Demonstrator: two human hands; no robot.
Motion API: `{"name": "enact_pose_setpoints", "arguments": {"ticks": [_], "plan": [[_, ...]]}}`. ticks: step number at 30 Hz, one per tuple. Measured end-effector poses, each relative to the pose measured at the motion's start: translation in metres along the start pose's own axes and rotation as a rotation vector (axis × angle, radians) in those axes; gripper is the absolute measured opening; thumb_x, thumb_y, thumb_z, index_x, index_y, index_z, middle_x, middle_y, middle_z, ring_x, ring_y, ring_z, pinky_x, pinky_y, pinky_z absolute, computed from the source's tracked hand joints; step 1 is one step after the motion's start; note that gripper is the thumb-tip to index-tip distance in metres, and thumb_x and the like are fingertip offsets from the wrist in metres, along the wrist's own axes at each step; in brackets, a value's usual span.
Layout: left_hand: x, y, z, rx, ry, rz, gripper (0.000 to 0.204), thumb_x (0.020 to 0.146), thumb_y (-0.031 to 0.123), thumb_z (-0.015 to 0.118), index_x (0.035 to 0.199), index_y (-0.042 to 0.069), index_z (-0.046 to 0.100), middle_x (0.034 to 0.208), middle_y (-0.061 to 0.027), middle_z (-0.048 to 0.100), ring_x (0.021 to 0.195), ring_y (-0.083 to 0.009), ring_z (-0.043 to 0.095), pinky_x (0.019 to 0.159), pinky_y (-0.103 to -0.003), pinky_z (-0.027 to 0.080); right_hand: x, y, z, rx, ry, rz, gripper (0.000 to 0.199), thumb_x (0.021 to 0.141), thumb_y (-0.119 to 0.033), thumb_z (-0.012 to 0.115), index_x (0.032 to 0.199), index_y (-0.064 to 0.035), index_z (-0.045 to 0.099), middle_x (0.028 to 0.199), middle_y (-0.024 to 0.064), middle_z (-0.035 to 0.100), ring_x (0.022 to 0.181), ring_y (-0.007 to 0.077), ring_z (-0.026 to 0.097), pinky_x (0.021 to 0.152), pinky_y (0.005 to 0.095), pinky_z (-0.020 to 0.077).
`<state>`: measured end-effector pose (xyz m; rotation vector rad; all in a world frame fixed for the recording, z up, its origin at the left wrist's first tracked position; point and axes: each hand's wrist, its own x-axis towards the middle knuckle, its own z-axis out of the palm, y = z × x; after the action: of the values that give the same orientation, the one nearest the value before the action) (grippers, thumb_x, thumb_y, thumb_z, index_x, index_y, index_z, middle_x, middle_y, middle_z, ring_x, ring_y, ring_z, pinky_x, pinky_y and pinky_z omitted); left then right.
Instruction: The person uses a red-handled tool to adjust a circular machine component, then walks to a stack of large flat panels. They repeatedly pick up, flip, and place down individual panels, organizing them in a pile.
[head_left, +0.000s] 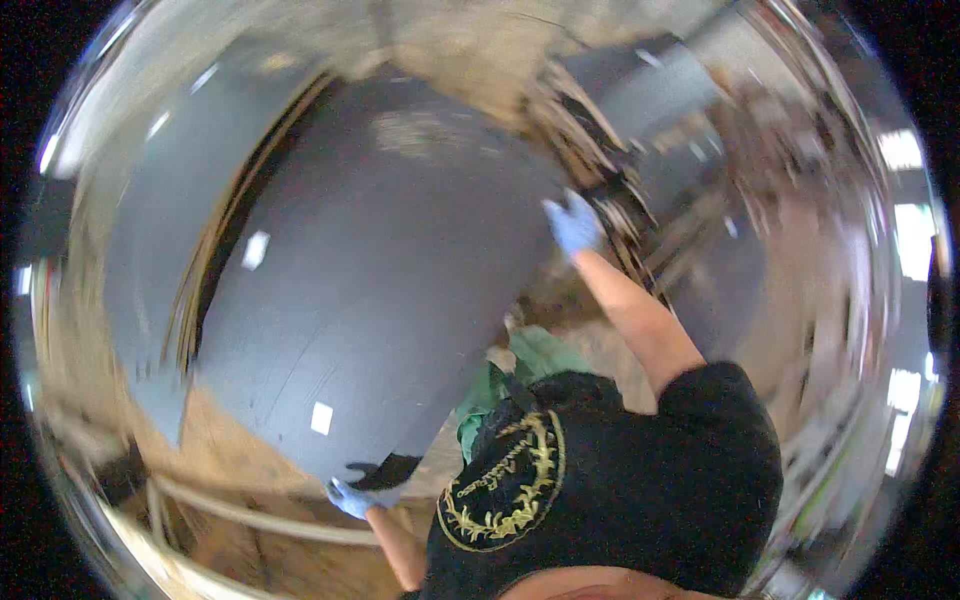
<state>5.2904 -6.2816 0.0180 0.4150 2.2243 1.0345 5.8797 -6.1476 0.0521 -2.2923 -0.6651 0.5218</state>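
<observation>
A large, smooth dark grey sheet (pixel 390 260) spans the middle of the view, shiny enough to show bright window-like reflections. At its near edge, in the lower part of the view, my left hand (pixel 350 498) in a blue glove is closed on the border. A dark reflection shows on the surface just beside that hand. Farther up on the right, my right hand (pixel 575 222), also blue-gloved, grips the sheet's right edge. The fingers under the sheet are hidden. Both forearms are bare, and my arms are spread wide along the sheet.
More grey sheets (pixel 175 200) with brown edges lie stacked along the left. At the upper right is another grey panel (pixel 640 85), with splintered-looking brown strips (pixel 585 130) beside it. A pale rail (pixel 260 518) runs across the lower left. Surroundings at the right are motion-blurred.
</observation>
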Motion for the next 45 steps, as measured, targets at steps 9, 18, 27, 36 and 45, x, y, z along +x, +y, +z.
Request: {"name": "enact_pose_setpoints", "arguments": {"ticks": [9, 18, 27, 36, 45], "plan": [[-0.083, 0.052, 0.115, 0.637, -0.337, 1.166, 0.062, 0.079, 0.051, 0.056, 0.122, 0.006, 0.049, 0.131, -0.0182, 0.039, 0.115, -0.0342, 0.044, 0.096, -0.046, 0.038, -0.071, 0.136, -0.031, -0.102, -0.171, 0.157, 0.067, 0.078, -0.044, 0.056, 0.132, -0.0100, 0.037, 0.138, 0.0146, 0.034, 0.128, 0.0285, 0.032, 0.103, 0.0368, 0.0300], [-0.338, -0.010, 0.346, 0.581, -1.586, 0.964, 0.062, 0.077, 0.017, 0.068, 0.130, 0.006, 0.037, 0.125, -0.0129, 0.047, 0.116, -0.0228, 0.045, 0.098, -0.035, 0.036, -0.165, 0.470, -0.225, -0.011, 0.028, 0.912, 0.074, 0.070, -0.044, 0.065, 0.126, -0.0002, 0.044, 0.127, 0.0186, 0.047, 0.118, 0.0305, 0.045, 0.097, 0.0358, 0.0366], [-0.516, -0.283, 0.570, 1.180, -1.765, 0.707, 0.070, 0.077, 0.035, 0.066, 0.132, 0.005, 0.034, 0.132, -0.0152, 0.041, 0.114, -0.0274, 0.046, 0.094, -0.035, 0.037, -0.150, 0.715, -0.342, 0.180, 0.332, 1.196, 0.094, 0.067, -0.044, 0.073, 0.135, 0.0021, 0.027, 0.130, 0.0207, 0.042, 0.120, 0.0314, 0.042, 0.097, 0.0370, 0.0363], [-0.663, -0.346, 0.648, 1.395, -1.417, 0.757, 0.084, 0.071, 0.046, 0.069, 0.133, 0.004, 0.032, 0.128, -0.0170, 0.047, 0.115, -0.0282, 0.048, 0.094, -0.036, 0.037, -0.107, 0.841, -0.321, 0.472, 0.474, 1.106, 0.096, 0.065, -0.059, 0.068, 0.131, 0.0026, 0.034, 0.132, 0.0193, 0.040, 0.121, 0.0304, 0.040, 0.101, 0.0371, 0.0309], [-0.651, -0.371, 0.628, 1.269, -1.583, 0.919, 0.066, 0.079, 0.044, 0.064, 0.125, 0.002, 0.042, 0.114, -0.0137, 0.056, 0.098, -0.0263, 0.054, 0.086, -0.037, 0.041, -0.144, 0.849, -0.312, 0.677, 0.408, 1.087, 0.099, 0.069, -0.051, 0.069, 0.137, 0.0010, 0.019, 0.135, 0.0193, 0.034, 0.121, 0.0292, 0.039, 0.094, 0.0383, 0.0375]]}}
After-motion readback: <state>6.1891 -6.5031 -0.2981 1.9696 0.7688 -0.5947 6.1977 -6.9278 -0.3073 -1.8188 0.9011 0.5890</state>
